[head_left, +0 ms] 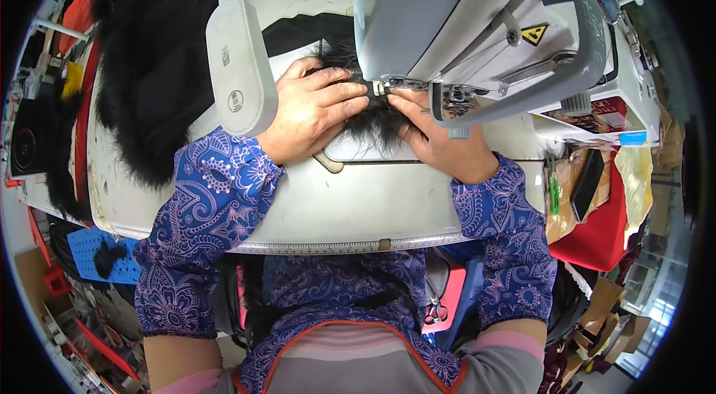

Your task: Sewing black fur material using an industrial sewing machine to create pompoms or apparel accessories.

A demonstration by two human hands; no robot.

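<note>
L hand [317,107] flat, fingers spread, pressing black hair piece [377,122] mid-table [335,207]; R hand [440,136] pinching it under sewing machine [462,21] needle.

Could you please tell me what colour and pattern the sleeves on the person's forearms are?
The sleeves are blue-purple with a pale pink paisley pattern, seen best in the head view.

The sewing machine head [447,13] is covering the far part of the black hair piece [373,122], and the needle under it is sitting too small and shadowed to tell. The right hand [436,136] is lying partly behind the machine's grey guard, its fingertips going out of sight. The left hand [317,107] is hiding the hair beneath its palm. Left of the machine, the lamp arm [239,66] is screening part of the bench [335,207].
</note>
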